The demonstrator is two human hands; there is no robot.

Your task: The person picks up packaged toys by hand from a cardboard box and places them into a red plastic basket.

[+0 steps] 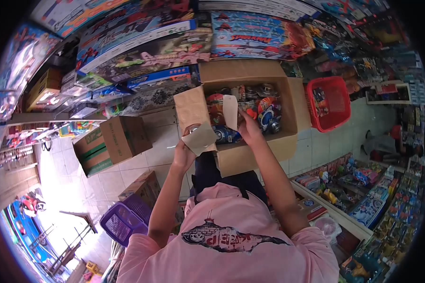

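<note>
My left hand (184,153) is closed on a pale card (200,138), tilted over the near left corner of an open cardboard box (257,158). Something shiny shows at that card's upper left edge, too small to name. Inside the box, my right hand (249,126) grips a second pale card (230,112), held upright with its plain side showing. Packaged toys (264,106) in red, blue and orange fill the box beneath and around it. My right fingertips are partly hidden behind the card.
A red plastic basket (345,104) holding small packs stands right of the box. To the left lies another cardboard box (111,144) on the tiled floor, with a purple basket (118,224) nearer me. Large boxed toys (255,37) are stacked at the back; toy displays (359,188) line the right.
</note>
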